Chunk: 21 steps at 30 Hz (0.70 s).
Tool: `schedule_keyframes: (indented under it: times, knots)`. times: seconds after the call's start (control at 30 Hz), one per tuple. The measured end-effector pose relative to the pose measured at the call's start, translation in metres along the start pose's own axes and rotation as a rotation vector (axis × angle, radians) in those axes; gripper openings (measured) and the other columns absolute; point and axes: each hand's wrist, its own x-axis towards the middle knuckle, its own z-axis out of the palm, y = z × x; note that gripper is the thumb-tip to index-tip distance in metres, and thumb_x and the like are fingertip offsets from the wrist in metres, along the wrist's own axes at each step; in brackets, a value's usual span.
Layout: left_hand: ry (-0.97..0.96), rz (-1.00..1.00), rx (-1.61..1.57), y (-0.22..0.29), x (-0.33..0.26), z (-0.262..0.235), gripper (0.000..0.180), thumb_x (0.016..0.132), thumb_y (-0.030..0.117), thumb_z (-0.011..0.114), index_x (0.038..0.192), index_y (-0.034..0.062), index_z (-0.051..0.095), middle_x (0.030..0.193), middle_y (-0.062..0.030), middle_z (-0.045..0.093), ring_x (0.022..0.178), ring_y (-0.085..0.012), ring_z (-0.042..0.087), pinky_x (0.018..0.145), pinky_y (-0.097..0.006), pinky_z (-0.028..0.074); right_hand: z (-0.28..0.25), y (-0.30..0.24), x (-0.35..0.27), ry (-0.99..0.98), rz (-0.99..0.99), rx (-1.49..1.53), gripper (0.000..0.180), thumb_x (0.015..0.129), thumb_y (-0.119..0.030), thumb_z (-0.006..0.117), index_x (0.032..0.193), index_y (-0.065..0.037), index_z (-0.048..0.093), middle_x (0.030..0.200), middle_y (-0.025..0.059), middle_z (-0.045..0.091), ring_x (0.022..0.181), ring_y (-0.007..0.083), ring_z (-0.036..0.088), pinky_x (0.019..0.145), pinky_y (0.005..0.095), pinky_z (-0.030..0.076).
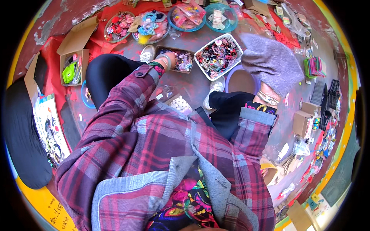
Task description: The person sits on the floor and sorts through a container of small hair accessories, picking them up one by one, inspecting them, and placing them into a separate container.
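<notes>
My left hand [168, 60] is at the left end of a small cardboard box [191, 60], its fingers curled at the box's edge. The box holds a mix of coloured hair ties. A grey fluffy cloth [273, 63] hangs from my right hand [268, 91] and covers most of the fingers. It bulges over the right rim of a white plastic basket [197, 57] full of dark and coloured hair ties. Below the cloth, a purple round tub [230, 81] stands beside my right foot, its inside looking brownish.
Along the back stand round tubs of hair accessories, including a blue tub [170, 17] and a teal tub [236, 19]. An opened carton [85, 61] with a green item stands at left. Notebooks [317, 66], small boxes and a brown carton [301, 124] lie at right.
</notes>
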Motion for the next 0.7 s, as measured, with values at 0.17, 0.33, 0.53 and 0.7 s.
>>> schedule_keyframes:
  times: [0.17,0.33,0.53,0.7]
  knots:
    - [0.346,-0.081,-0.281,0.032,0.009,-0.041,0.021,0.077,0.015,0.047,0.086,0.0038,0.062,0.087,-0.0194,0.060,0.084,-0.0349,0.057,0.074,-0.041,0.046,-0.013,-0.014,0.018,0.089,-0.223,-0.645,0.026,0.080,-0.013,0.054,0.101,0.004,0.054,0.088,0.0107,0.057,0.076,0.0194,0.054,0.068,0.0334,0.046]
    - [0.397,0.137,-0.379,0.083,0.030,-0.050,0.019,0.078,0.017,0.046,0.083,0.0043,0.060,0.084,-0.0200,0.059,0.083,-0.0363,0.055,0.073,-0.043,0.043,0.020,-0.013,0.004,0.241,-0.324,-1.113,0.027,0.080,-0.009,0.052,0.101,0.007,0.055,0.086,0.0127,0.059,0.075,0.0208,0.056,0.068,0.0338,0.049]
    - [0.265,0.197,-0.199,0.118,0.098,-0.032,0.026,0.073,0.012,0.052,0.098,0.0064,0.058,0.101,-0.0160,0.056,0.096,-0.0326,0.051,0.085,-0.039,0.041,0.010,-0.029,0.012,0.298,-0.175,-0.470,0.038,0.085,-0.023,0.041,0.109,0.005,0.048,0.104,0.0170,0.054,0.091,0.0258,0.053,0.079,0.0431,0.045]
    - [0.216,0.249,-0.108,0.133,0.153,-0.025,0.051,0.070,0.005,0.055,0.119,0.0134,0.044,0.124,-0.0188,0.040,0.116,-0.0334,0.038,0.094,-0.038,0.034,-0.008,-0.039,0.012,0.036,0.061,0.042,0.039,0.084,-0.030,0.041,0.109,0.000,0.048,0.102,0.0153,0.053,0.092,0.0264,0.053,0.078,0.0437,0.044]
